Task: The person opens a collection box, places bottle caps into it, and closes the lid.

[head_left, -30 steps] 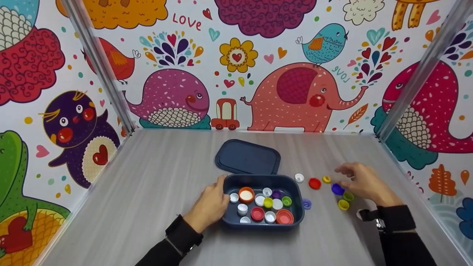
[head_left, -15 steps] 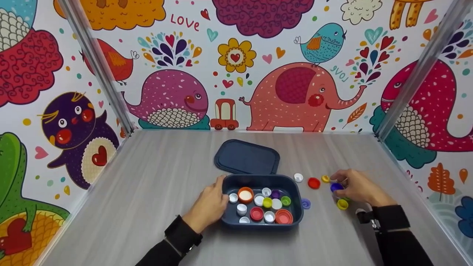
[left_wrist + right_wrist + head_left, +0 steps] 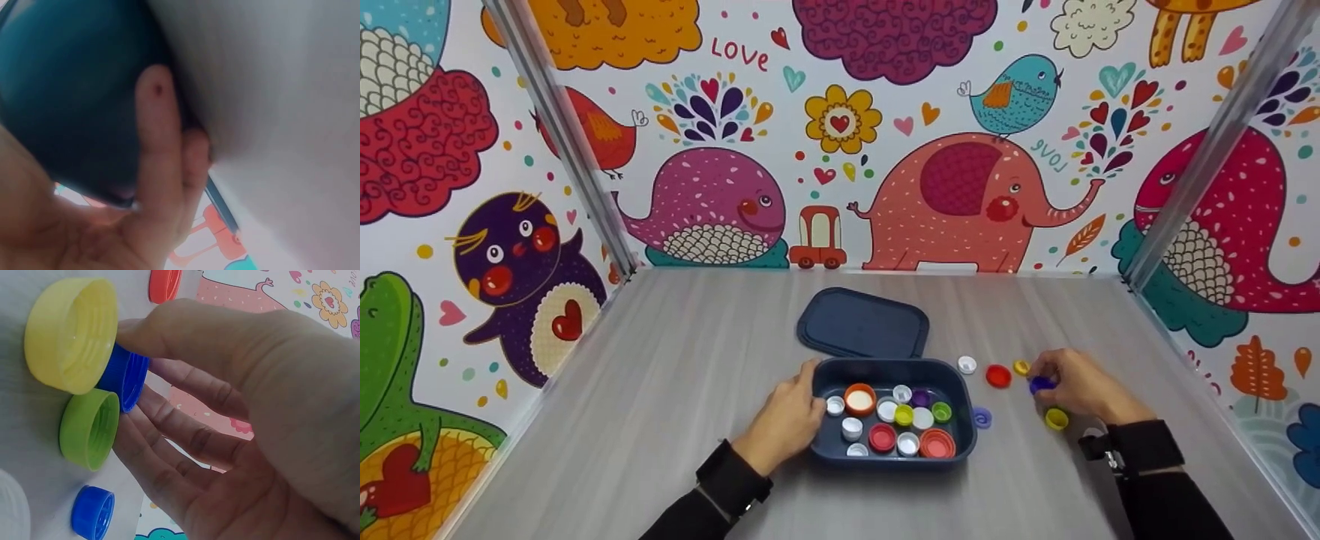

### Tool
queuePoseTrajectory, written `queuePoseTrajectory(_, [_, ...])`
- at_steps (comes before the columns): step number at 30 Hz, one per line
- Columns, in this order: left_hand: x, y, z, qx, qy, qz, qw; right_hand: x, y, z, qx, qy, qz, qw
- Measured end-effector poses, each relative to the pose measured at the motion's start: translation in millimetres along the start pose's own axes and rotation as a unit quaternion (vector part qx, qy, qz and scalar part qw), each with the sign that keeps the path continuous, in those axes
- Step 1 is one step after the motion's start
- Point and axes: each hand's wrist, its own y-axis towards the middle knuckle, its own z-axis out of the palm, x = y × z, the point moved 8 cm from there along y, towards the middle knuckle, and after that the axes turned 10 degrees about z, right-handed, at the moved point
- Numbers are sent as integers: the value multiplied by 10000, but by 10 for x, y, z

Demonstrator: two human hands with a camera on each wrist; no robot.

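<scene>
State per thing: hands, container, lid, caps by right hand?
Container: upright, uncovered, caps inside
Lid: off, beyond the container
Left hand: gripping container
Right hand: pinching larger blue cap
Larger blue cap: open side up
Larger yellow cap: open side up
Green cap: open side up
Smaller blue cap: open side up

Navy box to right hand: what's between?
In the head view, from navy box toward right hand: lavender cap beside the box, white cap near its far corner, then red cap, then small yellow cap by the hand.
</scene>
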Motion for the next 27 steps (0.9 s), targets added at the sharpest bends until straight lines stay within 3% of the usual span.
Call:
queuePoseTrajectory(15, [12, -16, 10, -38, 41, 0, 10000, 65, -37, -11, 93, 115, 197, 9997])
queuePoseTrajectory(27, [-4, -3, -9, -10, 36, -17, 10000, 535, -184, -68, -532, -65, -579, 9969])
